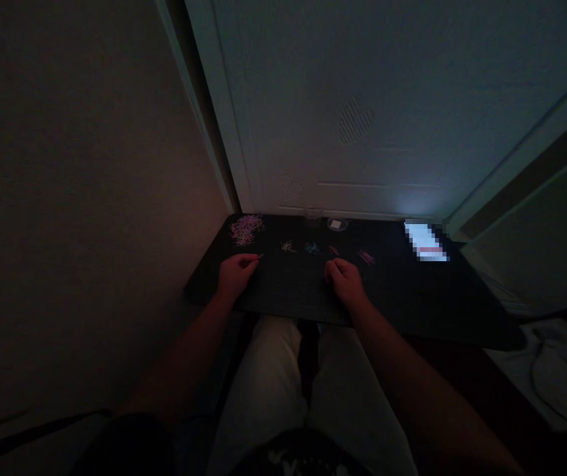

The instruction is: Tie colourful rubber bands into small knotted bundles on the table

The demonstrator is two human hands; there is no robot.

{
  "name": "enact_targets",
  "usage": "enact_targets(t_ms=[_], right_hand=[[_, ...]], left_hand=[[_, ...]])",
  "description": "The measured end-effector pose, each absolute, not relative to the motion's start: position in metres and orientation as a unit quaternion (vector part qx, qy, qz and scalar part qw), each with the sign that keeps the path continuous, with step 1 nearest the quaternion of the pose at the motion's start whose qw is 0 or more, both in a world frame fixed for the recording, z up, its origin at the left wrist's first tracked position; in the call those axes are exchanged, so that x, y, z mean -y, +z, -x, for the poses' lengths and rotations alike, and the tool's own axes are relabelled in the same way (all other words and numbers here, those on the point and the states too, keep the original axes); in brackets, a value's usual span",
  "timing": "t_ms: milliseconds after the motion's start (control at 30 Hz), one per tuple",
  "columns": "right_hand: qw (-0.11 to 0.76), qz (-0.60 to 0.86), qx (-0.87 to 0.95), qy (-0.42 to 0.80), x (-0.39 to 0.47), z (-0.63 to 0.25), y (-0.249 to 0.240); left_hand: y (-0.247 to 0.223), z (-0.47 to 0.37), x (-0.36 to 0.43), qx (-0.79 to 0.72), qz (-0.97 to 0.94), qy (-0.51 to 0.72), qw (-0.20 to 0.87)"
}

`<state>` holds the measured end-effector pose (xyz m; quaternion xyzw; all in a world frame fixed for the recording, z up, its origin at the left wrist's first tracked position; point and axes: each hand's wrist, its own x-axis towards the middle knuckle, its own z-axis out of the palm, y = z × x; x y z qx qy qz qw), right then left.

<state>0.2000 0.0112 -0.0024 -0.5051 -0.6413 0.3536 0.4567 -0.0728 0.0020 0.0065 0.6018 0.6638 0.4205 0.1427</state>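
Note:
Over the left part of the dark table (283,284), my left hand (236,274) pinches a small thin strip (261,256) between thumb and fingertips. My right hand (345,277) rests near the middle with its fingers curled; whether anything is in them is hidden. Just beyond it lies a small reddish pile (333,251) of thin pieces. A pink pile (366,256) is to its right. Left of it are a teal pile (311,248) and a pale yellowish pile (288,246). A larger mixed pink and white heap (247,229) sits at the far left corner.
A clear round container (313,213) and a round dish (337,225) with a white square stand at the back edge. A lit, blurred-out screen (425,240) lies at the right. A white door-like panel (323,152) rises behind the table, and a wall (89,198) borders the left.

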Motion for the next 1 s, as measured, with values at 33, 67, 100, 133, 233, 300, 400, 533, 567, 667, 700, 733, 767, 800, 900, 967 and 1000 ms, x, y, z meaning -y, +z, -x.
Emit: enact_targets(t_ms=[33, 67, 100, 133, 233, 300, 400, 533, 567, 667, 700, 733, 767, 800, 900, 967, 1000], right_hand=[[0.457, 0.504, 0.641, 0.355, -0.012, -0.200, -0.003], [0.457, 0.503, 0.640, 0.359, -0.013, -0.199, -0.005], [0.463, 0.503, 0.634, 0.361, -0.013, -0.199, -0.006], [0.469, 0.504, 0.628, 0.362, -0.014, -0.198, -0.007], [0.500, 0.501, 0.606, 0.363, -0.016, -0.197, -0.011], [0.505, 0.491, 0.606, 0.370, -0.017, -0.196, -0.012], [0.495, 0.486, 0.617, 0.372, -0.018, -0.195, -0.014], [0.487, 0.479, 0.625, 0.378, -0.020, -0.195, -0.015], [0.490, 0.476, 0.624, 0.379, -0.020, -0.196, -0.015], [0.495, 0.475, 0.624, 0.376, -0.019, -0.196, -0.014], [0.492, 0.476, 0.626, 0.373, -0.019, -0.196, -0.013], [0.488, 0.478, 0.629, 0.370, -0.018, -0.196, -0.013], [0.485, 0.481, 0.632, 0.367, -0.018, -0.196, -0.012], [0.482, 0.482, 0.634, 0.365, -0.017, -0.196, -0.012], [0.479, 0.484, 0.637, 0.362, -0.017, -0.196, -0.012], [0.474, 0.486, 0.641, 0.358, -0.017, -0.196, -0.012], [0.473, 0.487, 0.642, 0.356, -0.017, -0.196, -0.013]], left_hand=[[0.008, 0.059, -0.002, -0.644, -0.617, 0.420, 0.166], [0.009, 0.043, -0.004, -0.620, -0.632, 0.423, 0.191], [0.010, 0.028, -0.006, -0.598, -0.641, 0.430, 0.217], [0.010, 0.012, -0.008, -0.577, -0.645, 0.438, 0.241], [0.006, -0.028, -0.016, -0.526, -0.644, 0.474, 0.291], [0.000, -0.045, -0.019, -0.518, -0.627, 0.492, 0.312], [-0.009, -0.053, -0.019, -0.507, -0.622, 0.491, 0.338], [-0.012, -0.047, -0.019, -0.501, -0.622, 0.490, 0.349], [-0.011, -0.046, -0.020, -0.504, -0.619, 0.491, 0.350], [-0.009, -0.046, -0.020, -0.503, -0.618, 0.491, 0.354], [-0.009, -0.047, -0.020, -0.501, -0.618, 0.491, 0.354], [-0.008, -0.048, -0.019, -0.500, -0.619, 0.491, 0.354], [-0.008, -0.049, -0.019, -0.500, -0.620, 0.492, 0.352], [-0.008, -0.049, -0.019, -0.499, -0.621, 0.491, 0.351], [-0.009, -0.049, -0.019, -0.495, -0.624, 0.492, 0.352], [-0.009, -0.049, -0.019, -0.493, -0.625, 0.492, 0.352], [-0.009, -0.049, -0.019, -0.493, -0.624, 0.493, 0.352]])
